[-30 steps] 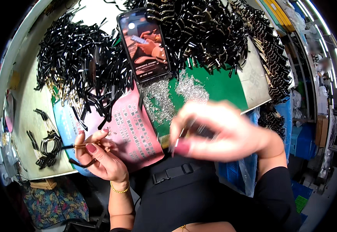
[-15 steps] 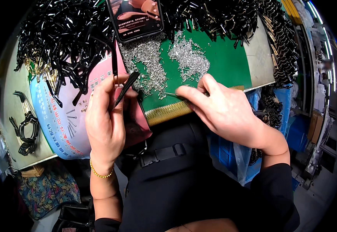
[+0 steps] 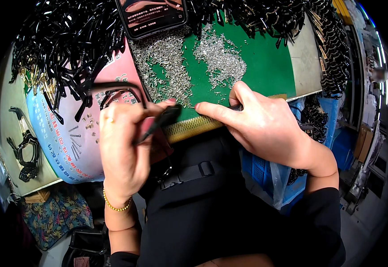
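My left hand (image 3: 125, 149) is closed round a black eyeglass frame (image 3: 129, 85). Its curved rim rises above the knuckles, and a black temple arm (image 3: 162, 120) sticks out past the thumb, smeared by motion. My right hand (image 3: 265, 124) is closed on what looks like a slim screwdriver (image 3: 237, 107). Only a dark bit of it shows between the fingers; the rest is hidden. The right fingertips are at the near edge of a heap of tiny silver screws (image 3: 169, 71) on a green mat (image 3: 265, 66). Left and right fingertips are a short gap apart.
A second pile of small silver parts (image 3: 223, 62) lies further right. Black temple arms (image 3: 65, 40) are heaped along the back, beside a phone (image 3: 154, 20). Yellow mesh (image 3: 194, 128) covers the mat's front edge. Bundled frames (image 3: 27, 151) lie at left; a blue crate (image 3: 258, 171) stands below right.
My left hand has turned, swinging the eyeglass frame's rim over to the left, and its fingertips have come nearer the screws. The thin metal shaft at my right fingertips no longer shows clearly.
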Action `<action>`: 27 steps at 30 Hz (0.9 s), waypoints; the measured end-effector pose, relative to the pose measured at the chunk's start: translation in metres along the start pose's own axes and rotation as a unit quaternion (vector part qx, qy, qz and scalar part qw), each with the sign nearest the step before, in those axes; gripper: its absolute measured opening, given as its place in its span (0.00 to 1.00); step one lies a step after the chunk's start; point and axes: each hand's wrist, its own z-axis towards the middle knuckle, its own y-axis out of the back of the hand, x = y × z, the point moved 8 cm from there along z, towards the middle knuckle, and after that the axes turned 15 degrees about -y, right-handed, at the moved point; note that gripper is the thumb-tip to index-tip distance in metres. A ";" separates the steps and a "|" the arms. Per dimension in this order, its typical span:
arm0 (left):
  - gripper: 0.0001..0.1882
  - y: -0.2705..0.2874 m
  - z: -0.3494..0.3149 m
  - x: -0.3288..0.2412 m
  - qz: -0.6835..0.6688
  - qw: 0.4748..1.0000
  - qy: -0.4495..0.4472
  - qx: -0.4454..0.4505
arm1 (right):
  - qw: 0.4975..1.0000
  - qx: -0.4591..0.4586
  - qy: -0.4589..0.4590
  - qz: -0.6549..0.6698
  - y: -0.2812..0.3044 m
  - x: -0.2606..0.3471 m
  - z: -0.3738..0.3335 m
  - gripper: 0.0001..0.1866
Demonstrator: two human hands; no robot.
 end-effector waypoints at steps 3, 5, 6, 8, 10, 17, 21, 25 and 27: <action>0.07 0.014 -0.020 0.014 -0.146 0.971 0.067 -0.178 | 1.000 -0.008 0.003 0.009 0.002 -0.001 0.000 0.28; 0.09 0.028 -0.025 0.019 -0.139 0.953 0.085 -0.253 | 1.000 -0.018 0.001 0.011 0.000 -0.002 0.000 0.28; 0.09 0.034 -0.025 0.019 -0.125 0.948 0.081 -0.281 | 1.000 -0.024 0.000 0.011 0.000 -0.002 0.000 0.28; 0.09 0.040 -0.031 0.024 -0.122 0.934 0.103 -0.318 | 0.999 -0.030 -0.005 0.011 0.001 -0.001 0.001 0.28; 0.11 0.045 -0.033 0.028 -0.124 0.928 0.143 -0.321 | 0.999 -0.040 -0.007 0.005 0.000 0.000 0.001 0.29; 0.10 0.041 -0.016 0.051 -0.181 0.933 0.194 -0.244 | 0.999 -0.006 -0.009 -0.048 0.000 0.011 0.003 0.35; 0.08 0.019 -0.031 0.039 -0.167 0.948 0.240 -0.128 | 0.994 0.028 0.009 0.105 0.008 0.020 0.004 0.36; 0.07 0.017 -0.030 0.034 -0.171 0.946 0.237 -0.139 | 0.995 0.048 0.066 0.066 0.001 0.044 0.019 0.35; 0.06 0.019 -0.029 0.034 -0.179 0.943 0.240 -0.146 | 0.995 0.025 0.080 0.045 -0.004 0.046 0.023 0.36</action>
